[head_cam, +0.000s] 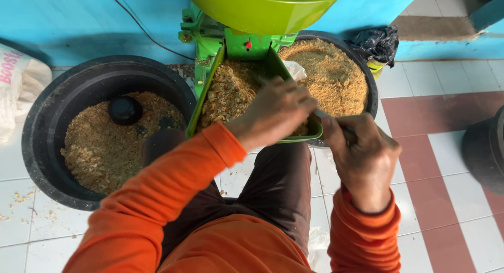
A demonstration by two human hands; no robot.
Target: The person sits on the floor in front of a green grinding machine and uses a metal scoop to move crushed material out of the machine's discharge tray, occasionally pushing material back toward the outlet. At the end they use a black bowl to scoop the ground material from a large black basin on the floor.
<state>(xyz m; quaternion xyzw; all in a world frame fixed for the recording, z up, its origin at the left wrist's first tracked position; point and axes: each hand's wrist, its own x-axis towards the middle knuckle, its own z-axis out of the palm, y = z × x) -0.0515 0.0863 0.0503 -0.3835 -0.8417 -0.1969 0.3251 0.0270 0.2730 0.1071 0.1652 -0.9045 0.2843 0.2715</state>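
Head view: person in orange sleeves at a green machine.
Left hand: fingers curled down into the husks in the green chute.
Right hand: fingers closed around a dark handle at the chute's lower lip.
Tubs: black tub left, another behind the chute.

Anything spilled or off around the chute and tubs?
Small spill: pale flakes lie scattered on the white floor tiles left of the black tub, matching its contents. A round black object sits half sunk in that tub's flakes. Left hand rests in the green chute; right hand grips a dark handle.
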